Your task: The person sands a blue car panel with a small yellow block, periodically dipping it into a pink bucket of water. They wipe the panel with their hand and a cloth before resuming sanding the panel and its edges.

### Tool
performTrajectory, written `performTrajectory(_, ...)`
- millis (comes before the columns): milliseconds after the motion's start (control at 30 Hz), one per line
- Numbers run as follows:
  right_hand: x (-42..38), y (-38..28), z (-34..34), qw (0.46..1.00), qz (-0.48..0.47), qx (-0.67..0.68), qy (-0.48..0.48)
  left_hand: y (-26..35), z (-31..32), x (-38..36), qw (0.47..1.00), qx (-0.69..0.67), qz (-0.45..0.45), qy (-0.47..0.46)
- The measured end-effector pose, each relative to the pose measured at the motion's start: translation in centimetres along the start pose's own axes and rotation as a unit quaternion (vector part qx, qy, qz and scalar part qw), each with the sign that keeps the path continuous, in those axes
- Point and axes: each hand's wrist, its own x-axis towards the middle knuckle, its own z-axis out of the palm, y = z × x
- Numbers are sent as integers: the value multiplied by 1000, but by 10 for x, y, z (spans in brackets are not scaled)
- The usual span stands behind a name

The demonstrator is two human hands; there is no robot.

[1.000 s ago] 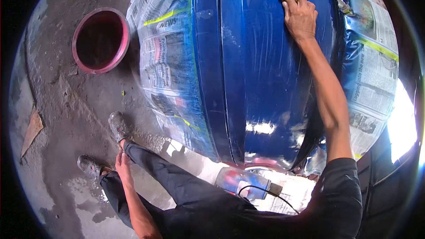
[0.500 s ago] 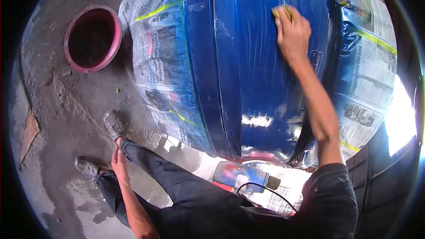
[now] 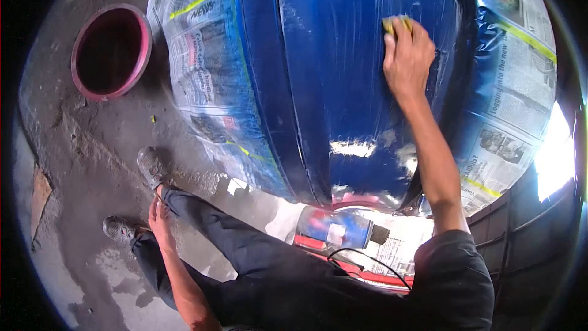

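My right hand (image 3: 409, 58) presses a small yellow pad (image 3: 397, 23) against a glossy blue car body panel (image 3: 358, 79). Its fingers are bent around the pad, which mostly hides under them. Wet, whitish streaks run along the paint around it. My left hand (image 3: 160, 220) hangs low beside my trouser leg (image 3: 208, 217), fingers stretched out and holding nothing. Newspaper masking (image 3: 202, 67), fixed with yellow-green tape, borders the panel on the left. More newspaper (image 3: 514, 86) covers the right side.
A pink-rimmed bucket (image 3: 147, 46) with dark contents stands on the wet concrete floor (image 3: 79, 208) at left. A flat brown shard (image 3: 41, 199) lies at the far left. Below the panel are a blue container (image 3: 343, 227) and a black cable (image 3: 373, 259).
My right hand has slid slightly down and to the right over the panel with the pad. The whole view has shifted a little. My left hand still hangs by my leg.
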Motion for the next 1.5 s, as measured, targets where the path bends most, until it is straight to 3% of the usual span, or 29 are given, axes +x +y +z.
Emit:
performTrajectory(67, -67, -16, 1, 999, -35, -17, 15, 10, 8, -6, 999, 8, -27, 15)
performTrajectory(133, -184, -24, 6, 983, -83, 108, -120, 5, 5, -3, 999, -14, -30, 12)
performTrajectory(167, -211, -28, 8, 981, -116, 129, -89, 3, 5, -4, 999, -17, -26, 7)
performTrajectory(267, -131, -15, 10, 977, -146, 102, -113, -3, 2, -3, 999, -23, -22, 4)
performTrajectory(400, 55, -42, 13, 997, -72, 24, 35, 1, 12, -5, 1000, -8, -19, 18)
performTrajectory(467, 40, -40, 22, 993, -78, 59, 61, 5, 13, -7, 999, 12, -22, 21)
performTrajectory(500, -1, -43, 22, 993, -91, 67, -15, 4, 12, -6, 1000, 4, -18, 19)
performTrajectory(567, -129, -50, 14, 970, -142, 121, -159, -1, 11, -3, 1000, -18, -8, 18)
performTrajectory(600, -196, -55, 19, 962, -172, 171, -124, -2, 11, -3, 999, -28, -11, 17)
performTrajectory(700, -184, -42, 12, 938, -229, 139, -218, 4, 5, -1, 999, -35, -13, 21)
performTrajectory(767, -88, -43, 24, 954, -232, 163, -97, 8, 14, -8, 999, -32, -15, 25)
performTrajectory(867, 47, -70, 18, 987, -116, 111, -24, 8, 21, -10, 999, -24, -10, 20)
performTrajectory(933, 46, -68, 26, 987, -113, 116, 11, 10, 14, -17, 1000, -24, -11, 10)
performTrajectory(1000, -29, -63, 31, 991, -98, 93, -10, 7, 20, -15, 998, -66, 0, 12)
performTrajectory(1067, -118, -46, 39, 962, -170, 188, -105, 8, 24, -14, 998, -62, -10, 27)
performTrajectory(1100, -109, -39, 35, 964, -184, 161, -103, 1, 21, -9, 998, -56, -14, 24)
performTrajectory(1167, -72, -32, 25, 967, -209, 109, -98, 5, 23, -10, 998, -55, -18, 37)
performTrajectory(1200, -13, -33, 20, 978, -184, 69, -68, 6, 24, -8, 997, -70, -10, 44)
performTrajectory(1333, 173, -27, 52, 987, -107, 17, 116, 0, 26, -7, 995, -88, 26, 44)
performTrajectory(1400, 157, -42, 36, 996, -57, -7, 73, -13, 8, -7, 998, -54, 31, 15)
performTrajectory(1500, 14, -39, 17, 997, -71, 16, 6, 5, 6, -34, 997, -15, 72, 20)
